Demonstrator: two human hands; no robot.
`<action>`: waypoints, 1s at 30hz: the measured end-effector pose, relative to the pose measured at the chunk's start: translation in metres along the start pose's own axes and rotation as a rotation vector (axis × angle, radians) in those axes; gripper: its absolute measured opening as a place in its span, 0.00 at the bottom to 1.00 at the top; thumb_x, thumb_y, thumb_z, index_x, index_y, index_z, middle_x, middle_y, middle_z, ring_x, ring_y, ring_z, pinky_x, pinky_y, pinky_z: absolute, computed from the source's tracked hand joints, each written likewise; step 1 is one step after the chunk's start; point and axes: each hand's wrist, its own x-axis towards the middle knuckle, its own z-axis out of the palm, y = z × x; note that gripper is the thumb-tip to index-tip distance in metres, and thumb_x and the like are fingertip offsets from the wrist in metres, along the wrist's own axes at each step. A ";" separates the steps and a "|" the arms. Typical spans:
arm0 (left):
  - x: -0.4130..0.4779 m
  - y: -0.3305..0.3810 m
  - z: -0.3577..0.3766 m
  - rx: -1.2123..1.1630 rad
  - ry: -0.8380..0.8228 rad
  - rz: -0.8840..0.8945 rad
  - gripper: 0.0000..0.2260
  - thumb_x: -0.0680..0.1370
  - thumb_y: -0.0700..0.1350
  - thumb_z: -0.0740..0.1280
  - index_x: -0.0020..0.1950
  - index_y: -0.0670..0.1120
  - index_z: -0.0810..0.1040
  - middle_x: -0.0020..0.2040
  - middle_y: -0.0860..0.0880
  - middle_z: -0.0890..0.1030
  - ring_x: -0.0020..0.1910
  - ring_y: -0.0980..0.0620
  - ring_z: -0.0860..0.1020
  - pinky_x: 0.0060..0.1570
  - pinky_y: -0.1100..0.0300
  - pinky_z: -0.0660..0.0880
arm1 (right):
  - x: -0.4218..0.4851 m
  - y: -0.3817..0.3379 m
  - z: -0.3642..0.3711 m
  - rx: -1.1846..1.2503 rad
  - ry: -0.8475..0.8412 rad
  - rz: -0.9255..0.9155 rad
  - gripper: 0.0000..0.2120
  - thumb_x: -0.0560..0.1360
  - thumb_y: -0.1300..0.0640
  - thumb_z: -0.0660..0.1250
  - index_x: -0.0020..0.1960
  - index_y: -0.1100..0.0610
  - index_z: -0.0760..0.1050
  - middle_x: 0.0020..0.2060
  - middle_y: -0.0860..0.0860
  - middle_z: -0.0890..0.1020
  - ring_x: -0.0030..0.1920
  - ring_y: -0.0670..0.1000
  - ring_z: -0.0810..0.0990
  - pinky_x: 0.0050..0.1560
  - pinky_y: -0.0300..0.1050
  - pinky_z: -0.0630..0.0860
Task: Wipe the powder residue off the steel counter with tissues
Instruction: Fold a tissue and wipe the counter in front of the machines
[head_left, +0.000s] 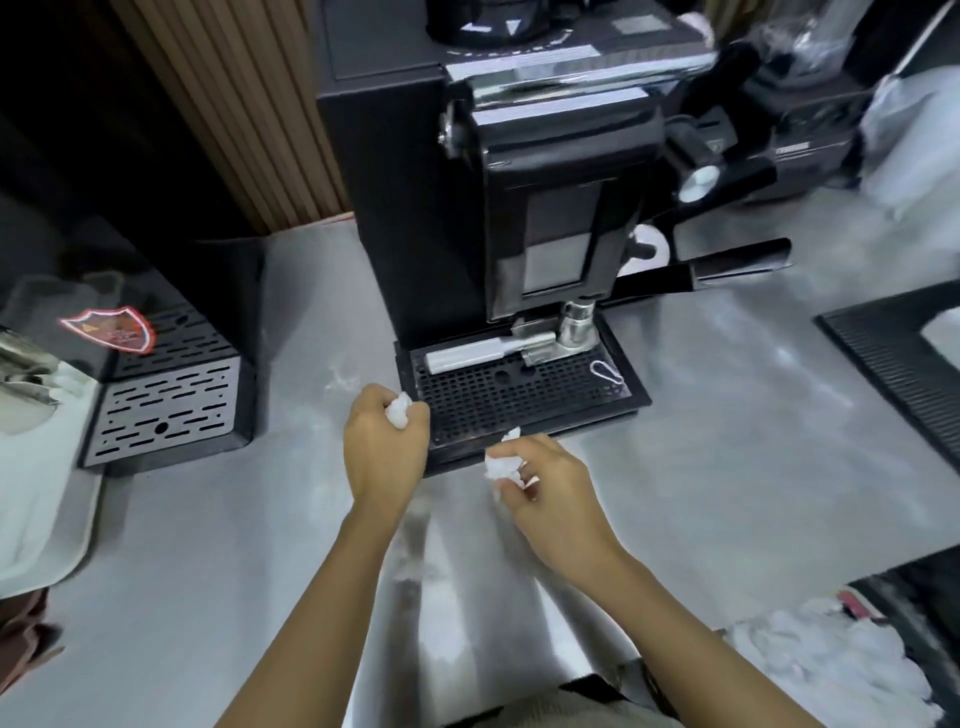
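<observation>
Crumpled tissue (399, 411): clenched in left hand (387, 452), at drip tray (519, 395) front-left corner. Second tissue (500, 466): grasped by right hand (553, 488), at tray's front edge.

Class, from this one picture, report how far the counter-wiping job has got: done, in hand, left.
Done: the steel counter's left front looks mostly clean. In hand: the left hand grips one crumpled tissue, the right hand another tissue, by the drip tray. Left: white powder beside the tray's left corner, and hazy streaks on the counter's right side.
</observation>
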 end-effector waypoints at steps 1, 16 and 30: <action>-0.010 0.009 0.007 -0.020 -0.005 0.005 0.06 0.72 0.42 0.67 0.39 0.45 0.70 0.36 0.48 0.76 0.35 0.51 0.74 0.31 0.58 0.70 | -0.004 0.005 -0.011 0.002 0.004 0.006 0.15 0.74 0.68 0.68 0.56 0.54 0.81 0.48 0.44 0.76 0.45 0.36 0.75 0.45 0.27 0.70; -0.110 0.104 0.141 -0.070 -0.356 0.114 0.06 0.72 0.46 0.68 0.37 0.49 0.73 0.39 0.51 0.78 0.41 0.49 0.76 0.42 0.49 0.76 | -0.047 0.095 -0.162 0.025 0.253 0.126 0.15 0.73 0.66 0.70 0.54 0.50 0.81 0.50 0.44 0.79 0.46 0.42 0.76 0.43 0.30 0.74; -0.225 0.185 0.258 -0.067 -0.911 0.580 0.04 0.73 0.42 0.69 0.44 0.48 0.75 0.44 0.53 0.77 0.42 0.57 0.75 0.39 0.70 0.67 | -0.151 0.171 -0.263 0.147 0.729 0.546 0.11 0.74 0.62 0.72 0.55 0.50 0.79 0.49 0.48 0.79 0.44 0.49 0.77 0.47 0.48 0.79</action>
